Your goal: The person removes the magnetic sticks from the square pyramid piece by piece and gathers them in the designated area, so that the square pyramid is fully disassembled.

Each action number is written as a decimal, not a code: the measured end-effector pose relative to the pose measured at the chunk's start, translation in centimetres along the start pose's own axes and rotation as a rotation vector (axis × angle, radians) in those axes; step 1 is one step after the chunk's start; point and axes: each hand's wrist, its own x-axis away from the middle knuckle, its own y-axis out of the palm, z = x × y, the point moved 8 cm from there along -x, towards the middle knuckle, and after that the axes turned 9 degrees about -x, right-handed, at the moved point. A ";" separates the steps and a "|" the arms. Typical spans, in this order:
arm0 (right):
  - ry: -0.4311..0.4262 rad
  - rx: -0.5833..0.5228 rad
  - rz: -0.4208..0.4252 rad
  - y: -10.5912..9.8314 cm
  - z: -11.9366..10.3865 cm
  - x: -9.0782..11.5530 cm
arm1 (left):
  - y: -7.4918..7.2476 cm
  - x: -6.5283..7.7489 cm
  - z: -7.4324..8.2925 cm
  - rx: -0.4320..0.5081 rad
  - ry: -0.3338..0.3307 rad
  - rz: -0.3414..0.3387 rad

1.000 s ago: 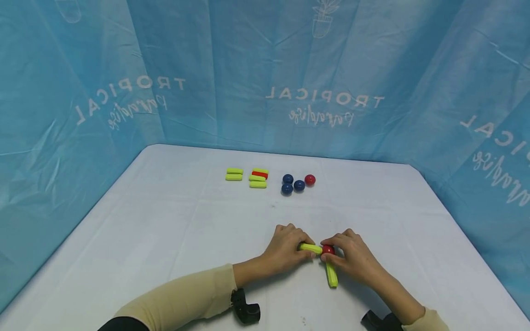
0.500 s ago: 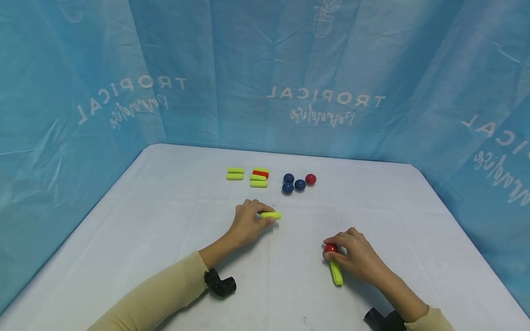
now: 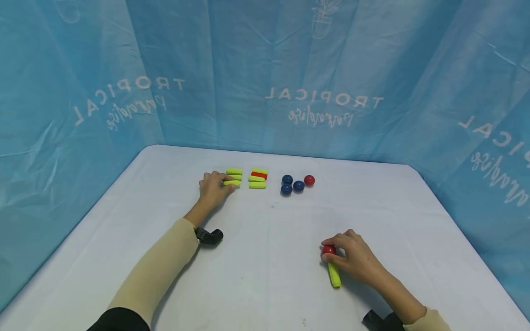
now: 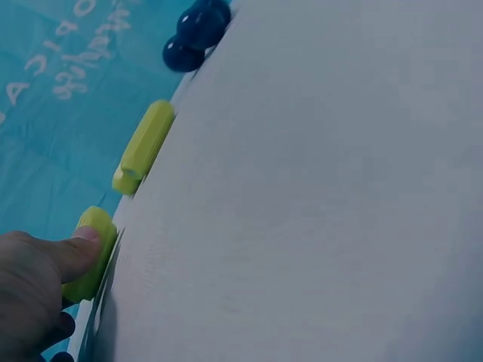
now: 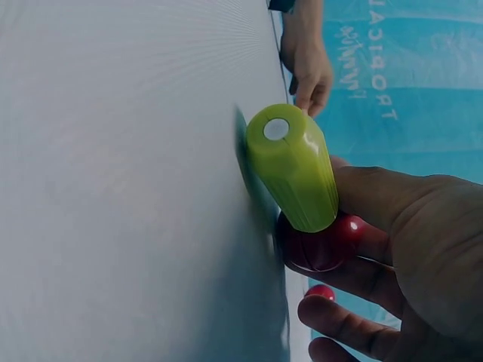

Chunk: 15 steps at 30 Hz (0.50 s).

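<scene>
In the head view my left hand (image 3: pixel 213 188) pinches a yellow-green stick (image 3: pixel 232 183) at the near side of a pair of matching sticks (image 3: pixel 233 171). The left wrist view has the thumb lying along that stick (image 4: pixel 92 253), at the tabletop. My right hand (image 3: pixel 352 257) grips a red ball (image 3: pixel 329 250) between thumb and fingers. A second yellow-green stick (image 3: pixel 334 276) extends from this ball toward the near side. In the right wrist view, that stick's faceted end (image 5: pixel 276 130) shows a pale round spot, and its other end meets the ball (image 5: pixel 321 245).
Right of the left hand lies a group of yellow-green sticks (image 3: pixel 257 185) with one red stick (image 3: pixel 259 175) among them. Several dark blue balls (image 3: pixel 298 185) and another red ball (image 3: pixel 309 180) sit farther right. Blue printed cloth (image 3: pixel 265 92) hangs behind the white table (image 3: pixel 265 294).
The left hand has drawn its yellow-green stick away from the red ball and carried it to the far left, beside the pair of sticks. The right hand stays about where it was, holding the ball.
</scene>
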 end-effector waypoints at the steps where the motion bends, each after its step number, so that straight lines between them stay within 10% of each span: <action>1: 0.002 0.001 0.003 0.0 0.0 0.0 | 0.1 -0.3 -0.2 -0.008 -0.004 0.001; 15: 0.058 -0.081 -0.106 -0.4 0.6 0.2 | 0.3 -1.2 -0.3 -0.069 -0.025 0.015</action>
